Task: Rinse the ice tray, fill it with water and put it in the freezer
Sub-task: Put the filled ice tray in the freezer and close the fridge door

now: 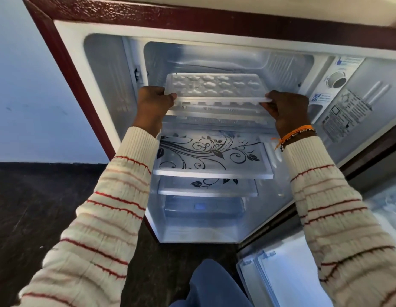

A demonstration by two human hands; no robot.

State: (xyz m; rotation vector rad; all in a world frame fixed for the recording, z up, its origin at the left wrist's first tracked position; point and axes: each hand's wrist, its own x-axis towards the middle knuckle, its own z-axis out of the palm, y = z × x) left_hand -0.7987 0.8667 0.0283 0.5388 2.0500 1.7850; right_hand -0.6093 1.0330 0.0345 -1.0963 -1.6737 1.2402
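A white ice tray with several water-filled cells is held level at the mouth of the freezer compartment, its far half inside. My left hand grips the tray's near left corner, thumb on the rim. My right hand pinches the near right corner. Both arms wear a cream sweater with red stripes; an orange thread band circles the right wrist.
The maroon fridge stands open, its door swung out to the right. Below the freezer lie two glass shelves printed with black leaves, and a crisper drawer. A thermostat dial sits right of the freezer. Dark floor lies left.
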